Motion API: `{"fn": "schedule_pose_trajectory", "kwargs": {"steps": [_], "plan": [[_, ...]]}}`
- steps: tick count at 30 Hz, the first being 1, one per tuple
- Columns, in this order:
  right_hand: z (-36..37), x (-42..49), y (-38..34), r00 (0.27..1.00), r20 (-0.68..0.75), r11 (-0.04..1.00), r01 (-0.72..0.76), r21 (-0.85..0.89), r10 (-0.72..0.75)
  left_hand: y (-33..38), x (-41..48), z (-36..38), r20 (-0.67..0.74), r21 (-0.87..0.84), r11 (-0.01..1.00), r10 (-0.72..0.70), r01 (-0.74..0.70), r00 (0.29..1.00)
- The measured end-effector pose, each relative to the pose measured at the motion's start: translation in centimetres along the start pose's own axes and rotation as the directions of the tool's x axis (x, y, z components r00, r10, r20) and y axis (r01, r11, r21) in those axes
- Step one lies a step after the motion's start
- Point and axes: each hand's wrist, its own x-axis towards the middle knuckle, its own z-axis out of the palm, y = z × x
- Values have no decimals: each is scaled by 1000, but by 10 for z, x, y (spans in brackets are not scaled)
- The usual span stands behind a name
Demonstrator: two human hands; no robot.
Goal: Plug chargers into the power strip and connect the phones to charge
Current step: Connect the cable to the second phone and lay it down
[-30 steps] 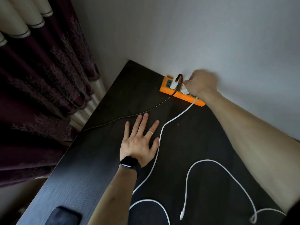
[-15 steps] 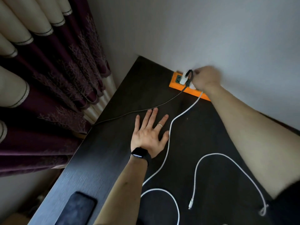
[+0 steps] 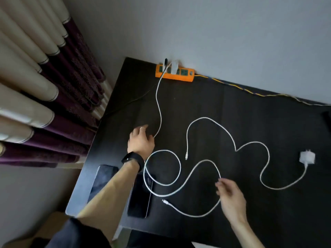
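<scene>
Dark table (image 3: 232,108), wood grain showing, matt with a pale sheen at its near-left corner. The strip (image 3: 174,76) is bright orange plastic. White cable (image 3: 157,97), smooth and rubbery; the charger (image 3: 307,157), smooth white plastic. Both phones (image 3: 139,199), glossy black glass. The curtain (image 3: 71,68) is cloth, plum with a raised pattern. Matt black watch strap (image 3: 133,159). Matt painted wall (image 3: 215,33).

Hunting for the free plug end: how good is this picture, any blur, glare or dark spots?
Head view: dim overall; right hand and loose charger motion-blurred; pale glare on the table-edge phone; black cable barely shows on the dark table.
</scene>
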Motion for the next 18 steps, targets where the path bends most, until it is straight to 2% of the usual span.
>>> {"fn": "schedule_pose_trajectory", "kwargs": {"steps": [2,4,7,8,10,14,18], "plan": [[3,-26,29,996,73,992,61,-111,-53,-11,-51,5,-38,-88,994,-66,63,997],[9,-51,51,974,132,956,207,-208,-182,-26,-109,15,-92,-130,981,-157,145,983],[32,-72,60,882,217,818,470,-331,-419,-50,-171,29,-82,-143,944,-312,299,947],[42,-73,57,851,265,765,524,-375,-453,-57,-182,34,-54,-132,933,-343,333,938],[63,-74,54,813,348,673,581,-458,-466,-66,-196,40,9,-35,938,-345,345,939],[98,-76,56,798,474,497,603,-624,-372,-76,-191,41,44,270,936,-247,227,968],[105,-89,78,773,523,387,634,-670,-360,-80,-188,36,75,329,910,-293,254,953]]}}
